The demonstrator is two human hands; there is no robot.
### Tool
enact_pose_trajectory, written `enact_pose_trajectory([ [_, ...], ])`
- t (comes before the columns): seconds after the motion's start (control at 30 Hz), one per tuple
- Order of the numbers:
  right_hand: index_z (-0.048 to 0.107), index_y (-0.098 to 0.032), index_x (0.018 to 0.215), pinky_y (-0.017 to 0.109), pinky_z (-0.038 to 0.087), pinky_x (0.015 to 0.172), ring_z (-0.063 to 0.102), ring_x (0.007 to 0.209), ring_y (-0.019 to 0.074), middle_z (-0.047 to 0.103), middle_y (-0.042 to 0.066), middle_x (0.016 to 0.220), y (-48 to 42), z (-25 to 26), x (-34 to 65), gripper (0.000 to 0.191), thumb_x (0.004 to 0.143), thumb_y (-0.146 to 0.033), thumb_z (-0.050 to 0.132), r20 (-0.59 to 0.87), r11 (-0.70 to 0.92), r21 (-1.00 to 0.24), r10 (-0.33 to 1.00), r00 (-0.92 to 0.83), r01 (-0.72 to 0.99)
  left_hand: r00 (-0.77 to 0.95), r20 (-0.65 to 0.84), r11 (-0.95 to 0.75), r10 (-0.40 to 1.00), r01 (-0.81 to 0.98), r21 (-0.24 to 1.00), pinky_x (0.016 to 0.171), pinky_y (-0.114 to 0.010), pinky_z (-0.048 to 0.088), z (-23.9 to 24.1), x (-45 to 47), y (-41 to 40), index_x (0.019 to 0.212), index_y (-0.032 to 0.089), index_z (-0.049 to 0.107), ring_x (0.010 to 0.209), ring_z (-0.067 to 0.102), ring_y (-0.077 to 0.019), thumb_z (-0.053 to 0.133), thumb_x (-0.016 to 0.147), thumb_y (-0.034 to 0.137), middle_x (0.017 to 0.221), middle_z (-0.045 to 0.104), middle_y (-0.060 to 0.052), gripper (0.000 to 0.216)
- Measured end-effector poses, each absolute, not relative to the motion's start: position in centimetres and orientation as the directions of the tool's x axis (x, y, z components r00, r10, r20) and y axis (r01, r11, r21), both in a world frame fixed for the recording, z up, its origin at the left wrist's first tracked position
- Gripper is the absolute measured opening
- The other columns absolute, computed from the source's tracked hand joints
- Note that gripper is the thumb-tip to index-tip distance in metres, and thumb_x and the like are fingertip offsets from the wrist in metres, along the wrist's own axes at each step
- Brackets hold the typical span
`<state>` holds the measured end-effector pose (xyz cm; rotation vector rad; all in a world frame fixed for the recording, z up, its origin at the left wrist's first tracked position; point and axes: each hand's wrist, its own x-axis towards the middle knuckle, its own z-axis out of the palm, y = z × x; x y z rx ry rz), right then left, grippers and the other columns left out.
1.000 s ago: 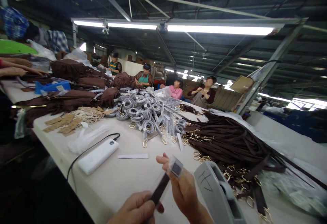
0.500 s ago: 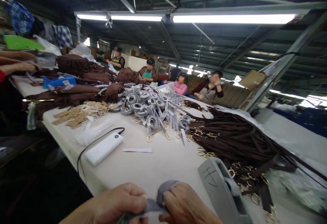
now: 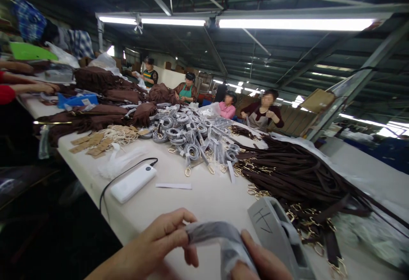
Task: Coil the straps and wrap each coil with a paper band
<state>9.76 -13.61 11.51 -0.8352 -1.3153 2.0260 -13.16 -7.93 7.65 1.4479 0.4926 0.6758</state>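
Observation:
In front of me, near the lower edge, is a dark strap wrapped in clear plastic (image 3: 217,231), bent into a wide loop. My left hand (image 3: 166,239) pinches the strap's left part between thumb and fingers; its lower fingers hang curled below. My right hand (image 3: 260,263) grips the right side of the loop, thumb and fingers on either side of the plastic. Part of the right hand is cut off by the frame's bottom. Just beyond it stands a grey tape dispenser (image 3: 271,229) with a handwritten mark.
Coiled wrapped straps (image 3: 191,135) with gold hooks lie heaped mid-table. Unwrapped brown straps (image 3: 294,169) spread to the right. A white power bank (image 3: 134,184), a paper strip (image 3: 173,186) and cardboard tags (image 3: 92,141) are on the left. Several people sit or stand around the table.
My hands have moved apart, and the strap between them has opened into a larger loop. The co-worker at the far right has lowered a hand from the face.

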Motion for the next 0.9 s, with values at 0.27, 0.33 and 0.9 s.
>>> enact_pose_trajectory([
  [0.27,0.061,-0.022,0.081,0.018,0.055,0.072,0.021,0.043,0.0082,0.032,-0.01,0.054,-11.8,15.4,5.0,0.035,0.098,-0.05,0.048,0.28,-0.266,-0.559,0.831,-0.481,-0.785,0.404,0.246,-0.241,0.881,-0.063,0.968,0.064,-0.022,0.043,4.1,-13.6,-8.5,0.129,0.03,0.053,0.073,0.054,-0.0138,0.075,0.077,0.038,0.095,0.061,0.0,0.057],
  [0.33,0.065,-0.022,0.086,0.027,0.054,0.091,0.033,0.05,0.0074,0.038,-0.008,0.06,-11.3,15.7,4.4,0.031,0.096,-0.049,0.053,0.326,-0.171,-0.594,0.843,-0.429,-0.786,0.427,0.314,-0.369,0.848,0.049,0.928,0.076,-0.026,0.043,3.8,-13.6,-8.5,0.12,0.027,0.062,0.082,0.055,-0.0171,0.062,0.089,0.041,0.095,0.063,-0.003,0.034],
  [0.9,0.062,-0.019,0.103,0.038,0.05,0.076,0.06,0.081,0.0276,0.067,0.011,0.092,-8.2,8.6,7.7,0.025,0.091,-0.04,0.058,0.444,0.739,-0.309,0.669,-0.596,0.599,0.718,-0.224,0.424,0.659,-0.108,0.899,0.033,-0.019,0.017,4.2,-15.1,-9.1,0.063,0.013,0.061,0.034,0.03,-0.0057,0.065,0.068,0.076,0.041,0.046,0.004,0.063],
])
